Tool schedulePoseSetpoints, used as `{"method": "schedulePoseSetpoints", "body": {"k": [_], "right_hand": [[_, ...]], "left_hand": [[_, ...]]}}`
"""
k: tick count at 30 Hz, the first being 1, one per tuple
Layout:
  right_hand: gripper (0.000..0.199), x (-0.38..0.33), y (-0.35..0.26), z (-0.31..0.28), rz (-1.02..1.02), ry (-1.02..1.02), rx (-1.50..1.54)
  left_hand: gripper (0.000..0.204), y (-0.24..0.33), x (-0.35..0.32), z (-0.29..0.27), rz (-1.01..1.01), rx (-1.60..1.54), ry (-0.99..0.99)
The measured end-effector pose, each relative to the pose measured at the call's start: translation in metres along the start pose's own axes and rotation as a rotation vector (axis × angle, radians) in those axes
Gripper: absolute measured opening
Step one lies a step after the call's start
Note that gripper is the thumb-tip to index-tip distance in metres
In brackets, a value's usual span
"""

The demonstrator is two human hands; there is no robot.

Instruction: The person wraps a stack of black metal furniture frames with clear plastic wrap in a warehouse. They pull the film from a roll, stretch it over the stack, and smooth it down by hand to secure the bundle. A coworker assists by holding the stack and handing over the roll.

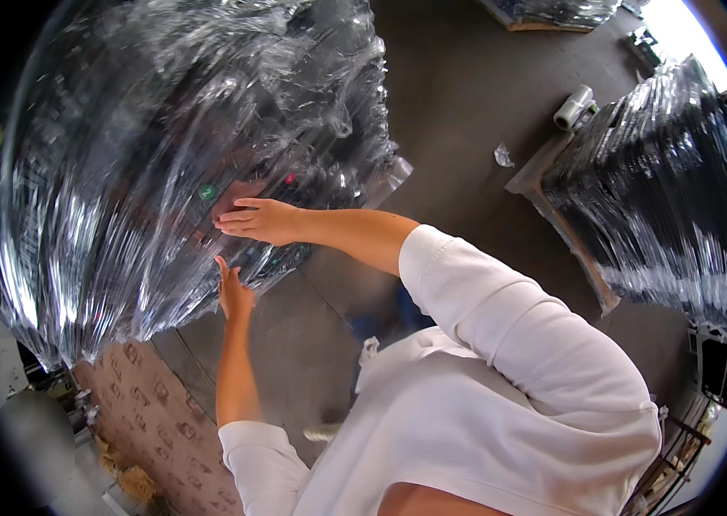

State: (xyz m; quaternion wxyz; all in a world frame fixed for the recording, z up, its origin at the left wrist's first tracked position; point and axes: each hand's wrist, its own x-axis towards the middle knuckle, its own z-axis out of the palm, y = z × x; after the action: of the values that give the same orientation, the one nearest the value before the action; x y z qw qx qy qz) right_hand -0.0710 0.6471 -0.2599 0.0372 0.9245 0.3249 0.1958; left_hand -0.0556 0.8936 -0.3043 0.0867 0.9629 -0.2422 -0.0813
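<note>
A large load wrapped in clear stretch film (165,155) fills the upper left. Dark items show dimly through its shiny, creased layers, along with small green and red round spots. Against its near side lies my right hand (264,221), fingers stretched out flat and holding nothing. Just below it, my left hand (234,291) is raised by the film's lower part, its fingers extended and apart from the other hand. Whether the left fingertips touch the film, I cannot tell. Both arms come out of white sleeves.
Another film-wrapped load (656,198) stands at the right on a flat base. Beside it on the grey floor lie a roll of film (573,107) and a crumpled plastic scrap (503,156). A patterned brown sheet (153,421) covers the floor at lower left. A metal rack (677,447) stands lower right.
</note>
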Motion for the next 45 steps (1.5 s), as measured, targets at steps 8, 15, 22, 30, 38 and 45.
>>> {"method": "schedulePoseSetpoints", "body": {"k": [8, 15, 22, 30, 38, 45], "right_hand": [[0.058, -0.005, -0.009, 0.023, 0.106, 0.313, 0.022], [0.057, -0.002, 0.005, 0.032, 0.046, 0.492, 0.213], [0.056, -0.007, -0.003, 0.009, 0.058, 0.295, 0.073], [0.064, -0.012, -0.002, 0.032, 0.062, 0.266, 0.042], [0.054, -0.007, -0.014, 0.062, 0.064, 0.483, 0.012], [0.058, -0.014, -0.035, 0.068, 0.156, 0.57, -0.012]], "left_hand": [[0.014, 0.009, 0.015, -0.015, -0.136, -0.011, 0.152], [0.01, 0.003, 0.008, -0.015, -0.029, 0.033, 0.251], [0.012, 0.01, 0.0, 0.005, -0.028, 0.031, 0.375], [0.01, 0.022, 0.018, 0.035, 0.019, 0.025, 0.711], [0.018, 0.005, 0.03, 0.101, 0.05, 0.186, 1.025], [0.013, -0.015, 0.027, 0.109, 0.171, 0.009, 1.045]]}}
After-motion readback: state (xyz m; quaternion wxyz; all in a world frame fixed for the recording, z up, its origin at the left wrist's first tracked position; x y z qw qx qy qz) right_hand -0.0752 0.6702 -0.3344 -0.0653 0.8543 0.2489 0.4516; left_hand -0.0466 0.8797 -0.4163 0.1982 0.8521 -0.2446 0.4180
